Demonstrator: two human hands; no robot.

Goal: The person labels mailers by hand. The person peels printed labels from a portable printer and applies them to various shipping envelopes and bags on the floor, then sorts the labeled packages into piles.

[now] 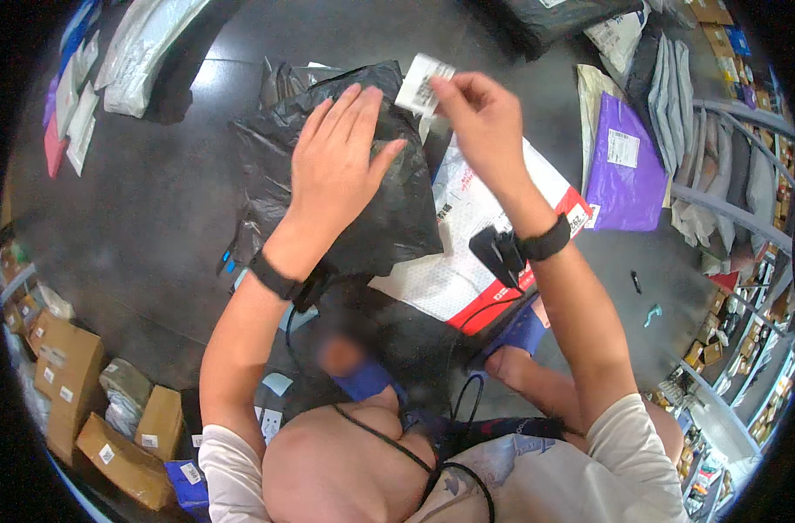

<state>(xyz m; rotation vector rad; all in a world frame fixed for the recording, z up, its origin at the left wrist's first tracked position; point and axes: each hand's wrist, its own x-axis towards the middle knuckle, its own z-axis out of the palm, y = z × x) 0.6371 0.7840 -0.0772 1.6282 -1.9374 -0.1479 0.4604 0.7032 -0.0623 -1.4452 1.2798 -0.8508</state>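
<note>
My left hand [338, 150] rests flat, fingers spread a little, on a black plastic mailing bag [397, 216] that lies on the floor before me. Between thumb and fingers my right hand [482, 111] holds a small white printed label [423, 85] just above the bag's far right corner. Partly under my right forearm lies a white and red mailing bag [423, 284], which touches the right side of the black one. Both wrists wear black straps with small devices and cables.
A purple parcel [626, 189] lies at the right, beside grey parcels [672, 98] and shelving. Cardboard boxes [70, 379] stand at the lower left. A wrapped white parcel [135, 59] is at the upper left. Paper scraps [277, 384] lie near my feet.
</note>
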